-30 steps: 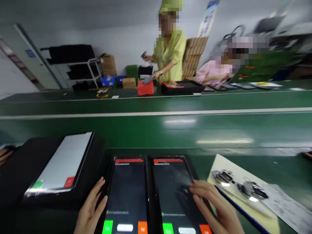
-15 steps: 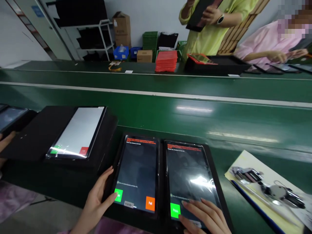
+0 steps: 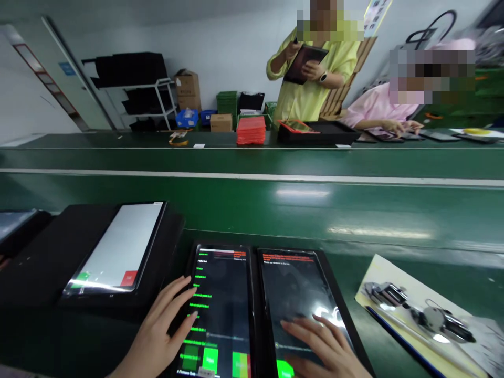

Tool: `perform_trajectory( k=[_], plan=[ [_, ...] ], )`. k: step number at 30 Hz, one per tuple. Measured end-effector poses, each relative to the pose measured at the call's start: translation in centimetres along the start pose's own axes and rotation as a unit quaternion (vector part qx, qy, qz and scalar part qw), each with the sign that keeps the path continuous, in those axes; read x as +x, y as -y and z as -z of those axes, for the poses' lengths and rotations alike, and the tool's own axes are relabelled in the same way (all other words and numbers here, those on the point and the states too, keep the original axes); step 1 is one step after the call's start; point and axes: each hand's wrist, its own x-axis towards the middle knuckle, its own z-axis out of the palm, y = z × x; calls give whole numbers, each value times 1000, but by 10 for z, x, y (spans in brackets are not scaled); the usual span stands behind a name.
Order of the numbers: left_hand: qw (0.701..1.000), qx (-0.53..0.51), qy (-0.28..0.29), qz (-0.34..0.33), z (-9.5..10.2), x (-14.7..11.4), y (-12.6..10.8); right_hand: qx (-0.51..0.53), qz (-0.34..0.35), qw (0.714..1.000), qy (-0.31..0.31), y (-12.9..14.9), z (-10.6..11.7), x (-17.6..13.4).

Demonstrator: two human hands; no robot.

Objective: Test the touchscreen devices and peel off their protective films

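Side by side in front of me lie two tablets in a dark tray. The left tablet (image 3: 224, 294) shows a list of green lines, blended with green and red-yellow blocks near its bottom. My left hand (image 3: 161, 320) is over its left edge, fingers apart, holding nothing. The right tablet (image 3: 291, 283) has red and white text at the top and a green button low on its screen. Over its lower part my right hand (image 3: 323, 341) is spread, holding nothing; its lower fingers are blurred. I cannot tell whether either hand's fingertips touch the glass.
At left, a tablet with a white screen (image 3: 114, 247) lies on a black tray (image 3: 47, 257). Right of me are yellow-white paper (image 3: 381, 268), a pen (image 3: 401, 341) and metal clip-like parts (image 3: 441, 320). Across the green bench (image 3: 220, 205), a person in yellow (image 3: 303, 100) holds a tablet; another in pink sits.
The left tablet's screen has switched from a dark page with green and orange buttons to a green list. My left hand has moved up its edge. The view has tilted upward.
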Motion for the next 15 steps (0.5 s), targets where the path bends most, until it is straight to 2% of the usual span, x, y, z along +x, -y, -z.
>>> perform_trajectory(
  k=[3,7,10,13,15],
  plan=[
    [999,41,1,-17,-17,49,0,25,-85,996,-2,-33,-5,29],
    [995,94,24,14,-39,98,0,1,-193,981,21,-73,-35,66],
    [994,105,35,19,-42,101,-1,-7,-196,980,25,-78,-46,73],
    [996,88,33,6,-34,85,1,16,-171,985,31,-69,-38,65],
    [997,72,9,5,-29,77,4,30,-166,985,19,-64,-30,58]
  ],
)
